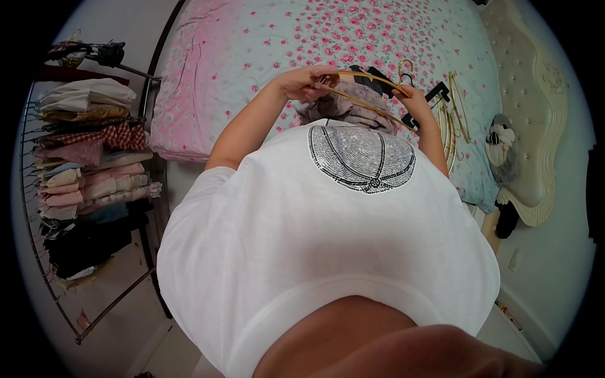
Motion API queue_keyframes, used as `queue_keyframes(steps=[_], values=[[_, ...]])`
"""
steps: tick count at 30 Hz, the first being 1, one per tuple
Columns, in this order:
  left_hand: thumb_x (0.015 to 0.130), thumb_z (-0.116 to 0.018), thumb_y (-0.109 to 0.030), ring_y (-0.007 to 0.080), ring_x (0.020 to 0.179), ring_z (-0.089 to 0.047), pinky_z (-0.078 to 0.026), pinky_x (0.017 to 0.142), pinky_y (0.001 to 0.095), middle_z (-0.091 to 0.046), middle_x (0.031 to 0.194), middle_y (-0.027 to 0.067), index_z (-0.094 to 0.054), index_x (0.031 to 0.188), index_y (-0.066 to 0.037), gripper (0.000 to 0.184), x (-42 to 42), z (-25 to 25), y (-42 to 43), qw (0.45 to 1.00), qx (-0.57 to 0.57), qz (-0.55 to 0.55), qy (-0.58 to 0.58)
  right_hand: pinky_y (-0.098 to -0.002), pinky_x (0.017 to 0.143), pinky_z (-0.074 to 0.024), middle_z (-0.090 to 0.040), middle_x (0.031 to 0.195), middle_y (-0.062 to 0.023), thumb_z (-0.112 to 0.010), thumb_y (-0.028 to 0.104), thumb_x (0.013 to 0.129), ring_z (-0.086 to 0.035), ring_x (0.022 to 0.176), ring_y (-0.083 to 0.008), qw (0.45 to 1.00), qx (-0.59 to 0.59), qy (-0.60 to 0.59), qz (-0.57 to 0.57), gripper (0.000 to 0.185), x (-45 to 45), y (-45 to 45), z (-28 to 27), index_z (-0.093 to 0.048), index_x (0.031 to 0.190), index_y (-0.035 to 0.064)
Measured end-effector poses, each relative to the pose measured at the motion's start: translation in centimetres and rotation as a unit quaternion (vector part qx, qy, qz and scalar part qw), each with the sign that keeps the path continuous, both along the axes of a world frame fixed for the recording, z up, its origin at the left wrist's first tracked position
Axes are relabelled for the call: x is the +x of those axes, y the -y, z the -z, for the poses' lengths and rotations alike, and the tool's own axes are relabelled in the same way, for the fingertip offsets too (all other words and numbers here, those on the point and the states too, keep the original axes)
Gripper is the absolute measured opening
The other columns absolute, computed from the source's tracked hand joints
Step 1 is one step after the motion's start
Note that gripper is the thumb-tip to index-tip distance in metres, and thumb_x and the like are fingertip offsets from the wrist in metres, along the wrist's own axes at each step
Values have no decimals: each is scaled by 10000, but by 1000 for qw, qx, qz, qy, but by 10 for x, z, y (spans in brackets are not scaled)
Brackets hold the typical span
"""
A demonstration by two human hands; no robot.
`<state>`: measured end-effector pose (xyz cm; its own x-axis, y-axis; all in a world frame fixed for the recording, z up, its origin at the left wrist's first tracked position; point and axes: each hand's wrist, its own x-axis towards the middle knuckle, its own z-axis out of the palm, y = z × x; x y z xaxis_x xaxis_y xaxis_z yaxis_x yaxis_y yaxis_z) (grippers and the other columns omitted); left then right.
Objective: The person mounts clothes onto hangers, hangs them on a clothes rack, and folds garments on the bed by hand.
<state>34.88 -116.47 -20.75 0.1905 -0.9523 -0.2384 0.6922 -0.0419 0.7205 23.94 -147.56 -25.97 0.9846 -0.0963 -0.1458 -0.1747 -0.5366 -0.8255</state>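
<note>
A gold clothes hanger (362, 103) stretches between my two hands above the bed. My left hand (310, 83) has its fingers closed around one end, where a small shiny part shows at the fingertips. My right hand (413, 104) grips the other end, near a gold hook (405, 65). Just beneath the hanger lies a crumpled greyish-mauve garment (343, 108); whether it touches the hanger I cannot tell. Black hangers (438, 92) lie close to my right hand.
More gold hangers (449, 129) lie on the flowered bedspread (252, 38). A plush toy (502, 140) sits by the tufted headboard (526, 82). On the left, a metal rack (120, 301) carries several hanging clothes (94, 142). My white T-shirt (340, 233) fills the foreground.
</note>
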Motion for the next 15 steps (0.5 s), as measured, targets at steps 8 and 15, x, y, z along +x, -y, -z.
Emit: queue_keyframes(steps=[8,15], values=[[763,-573,2,8,481,-328,-219,384,134,-475,837,6,-504,941,-35,195,-2,-2,3,993,-7,-110,34,-260,545,-330,-447,601,6,-583,223,815,-384,575,-98,999,-38,-23,19,212,-8,-2,-16,-563,791,13],[733,-476,64,15,466,-310,-216,392,145,-528,911,45,-522,1106,-17,385,-4,7,3,988,4,-155,21,-264,546,-335,-456,590,-8,-570,254,824,-398,572,-109,999,-44,-20,10,242,-10,0,-13,-567,806,13]])
